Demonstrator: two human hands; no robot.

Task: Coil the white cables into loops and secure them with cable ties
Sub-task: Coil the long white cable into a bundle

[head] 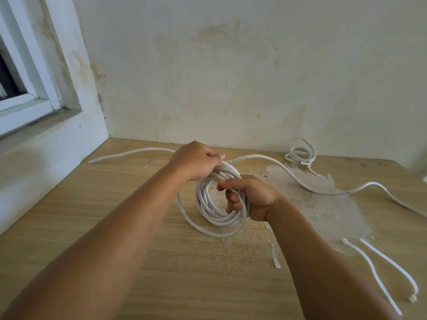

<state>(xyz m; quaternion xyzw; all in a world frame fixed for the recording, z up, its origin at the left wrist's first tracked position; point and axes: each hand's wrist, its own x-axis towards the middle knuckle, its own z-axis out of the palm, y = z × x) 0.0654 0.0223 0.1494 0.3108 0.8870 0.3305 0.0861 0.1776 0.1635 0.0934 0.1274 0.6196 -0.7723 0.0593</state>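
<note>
A white cable coil (208,204) of several loops is held upright just above the wooden table (111,218). My left hand (196,161) grips the top of the coil. My right hand (249,197) holds its right side, fingers curled through the loops. Loose cable (300,181) runs from the top of the coil to the right across the table, and another stretch (129,153) trails off to the left. A second, smaller coiled cable (300,154) lies at the back right near the wall. Two white cable ties (381,271) lie at the front right.
The table top has a large patch of peeled veneer (328,204) at the right, with flakes beside it. A stained wall (231,77) closes the back. A window sill (41,125) and frame stand at the left.
</note>
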